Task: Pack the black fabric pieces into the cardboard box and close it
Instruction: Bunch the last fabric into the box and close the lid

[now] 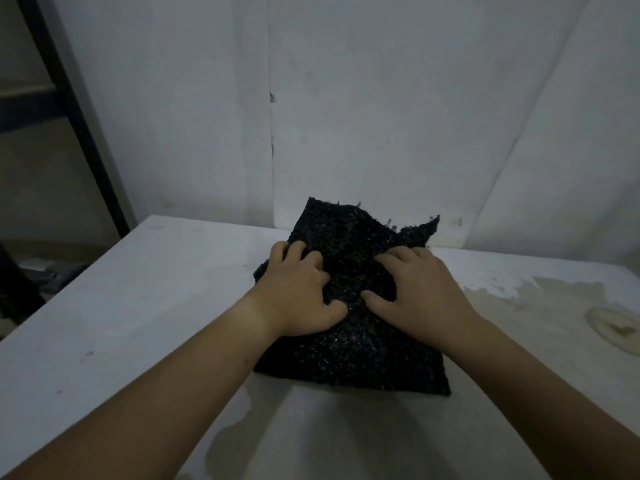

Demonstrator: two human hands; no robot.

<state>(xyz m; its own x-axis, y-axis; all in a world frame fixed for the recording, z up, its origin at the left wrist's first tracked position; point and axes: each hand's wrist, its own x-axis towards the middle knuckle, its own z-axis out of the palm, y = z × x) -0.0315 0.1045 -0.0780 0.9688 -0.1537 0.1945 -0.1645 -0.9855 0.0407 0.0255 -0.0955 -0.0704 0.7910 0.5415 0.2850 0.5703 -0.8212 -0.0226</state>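
A black, bumpy-textured fabric piece [360,355] lies on the white table [138,306], its far part raised and standing up toward the wall. Both my hands are on its middle. My left hand [298,289] has its fingers curled into the fabric, with the thumb pressing on it. My right hand [419,289] lies beside it, fingers bent and digging into the same fold. The two thumbs nearly meet. No cardboard box is in view.
The table backs against a white papered wall [381,116]. Brownish stains [561,306] mark the table's right side. A dark metal shelf frame [69,109] stands at the left, beyond the table's left edge.
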